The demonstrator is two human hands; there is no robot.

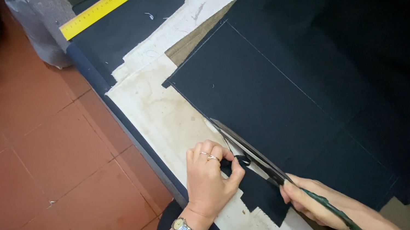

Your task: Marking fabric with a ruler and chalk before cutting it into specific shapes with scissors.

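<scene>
A large sheet of dark navy fabric (pixel 289 89) with thin chalk lines lies over a stained cream paper pattern (pixel 165 110) on the table. My right hand (pixel 314 202) grips the green-wrapped handle of long tailor's scissors (pixel 247 149), whose blades run along the fabric's left edge. My left hand (pixel 210 178), with a ring and a wristwatch, pinches a narrow cut strip of the dark fabric (pixel 241 163) just left of the blades.
A yellow ruler (pixel 109 4) lies at the table's far end. A brown cloth piece (pixel 193 42) peeks from under the dark fabric. The table edge (pixel 129 127) runs diagonally. Red floor tiles (pixel 31 171) lie to the left, with clutter at the far left.
</scene>
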